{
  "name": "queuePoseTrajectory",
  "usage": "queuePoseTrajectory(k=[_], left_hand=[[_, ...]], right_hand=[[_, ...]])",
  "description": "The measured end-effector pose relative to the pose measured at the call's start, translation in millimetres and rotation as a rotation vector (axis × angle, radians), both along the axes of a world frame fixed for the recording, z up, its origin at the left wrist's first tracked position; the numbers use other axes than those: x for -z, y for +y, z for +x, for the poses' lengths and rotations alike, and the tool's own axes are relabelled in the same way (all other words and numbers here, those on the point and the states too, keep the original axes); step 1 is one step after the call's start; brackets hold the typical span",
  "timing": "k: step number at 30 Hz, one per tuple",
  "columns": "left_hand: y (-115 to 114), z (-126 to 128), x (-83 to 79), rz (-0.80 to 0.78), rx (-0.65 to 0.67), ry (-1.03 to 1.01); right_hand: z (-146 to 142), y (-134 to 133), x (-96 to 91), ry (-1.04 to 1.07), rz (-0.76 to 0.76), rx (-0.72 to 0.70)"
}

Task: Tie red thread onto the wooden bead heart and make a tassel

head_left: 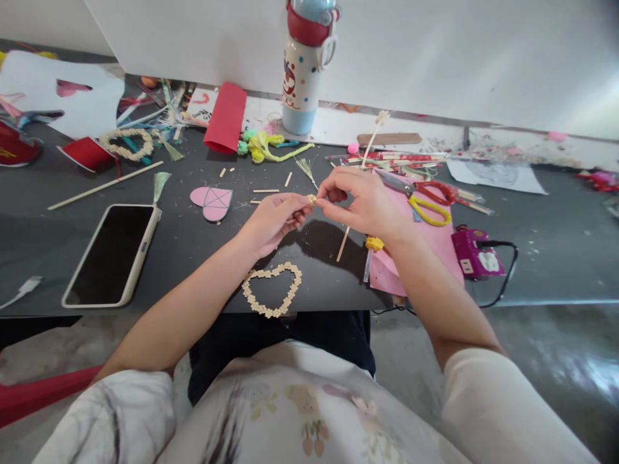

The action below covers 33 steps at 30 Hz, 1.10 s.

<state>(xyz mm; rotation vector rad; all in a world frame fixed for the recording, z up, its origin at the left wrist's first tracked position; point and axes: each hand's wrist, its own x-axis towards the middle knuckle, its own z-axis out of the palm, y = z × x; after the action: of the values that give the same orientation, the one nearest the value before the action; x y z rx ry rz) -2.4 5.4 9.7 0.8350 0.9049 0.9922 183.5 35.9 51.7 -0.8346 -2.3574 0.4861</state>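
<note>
My left hand [278, 222] is closed, with a small cream flower-like piece [312, 200] pinched at its fingertips. From the right, the thumb and forefinger of my right hand [360, 200] close on the same piece; its details are too small to make out. A thin strand with a frayed pale-green end [305, 169] reaches up and left from near the piece. Behind my right hand passes a slim pale stick [344, 243], with a cream flower shape [382, 118] at its top. Close to the table edge, below my hands, lies a heart-shaped ring of cream flowers [247, 293].
Left are a phone [109, 254], a pink paper heart [213, 203] and a red ribbon spool [89, 154]. A bottle [302, 84] stands at the back. On the right lie scissors [428, 203], pink paper [387, 274] and a purple box with a cable [476, 254].
</note>
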Motion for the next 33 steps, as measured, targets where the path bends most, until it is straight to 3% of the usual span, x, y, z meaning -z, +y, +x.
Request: queuePoseTrajectory(k=[8,16,28,33], left_hand=[[0,1,-2.5,0.031,-0.008,0.032],[-1,-1,-0.5,0.079,0.011,0.042],[-3,-3,-3.2,0.104,0.057,0.038],[-1,-2,4.9,0.243,-0.041,0.122]], right_hand=[[2,-3,-1.3,-0.007,-0.02,0.022],[4,-1,-0.2,0.122,-0.162,0.043],[6,-4,3.1,0.15,-0.169,0.015],[6,-9,13.7,0.239,-0.102,0.063]])
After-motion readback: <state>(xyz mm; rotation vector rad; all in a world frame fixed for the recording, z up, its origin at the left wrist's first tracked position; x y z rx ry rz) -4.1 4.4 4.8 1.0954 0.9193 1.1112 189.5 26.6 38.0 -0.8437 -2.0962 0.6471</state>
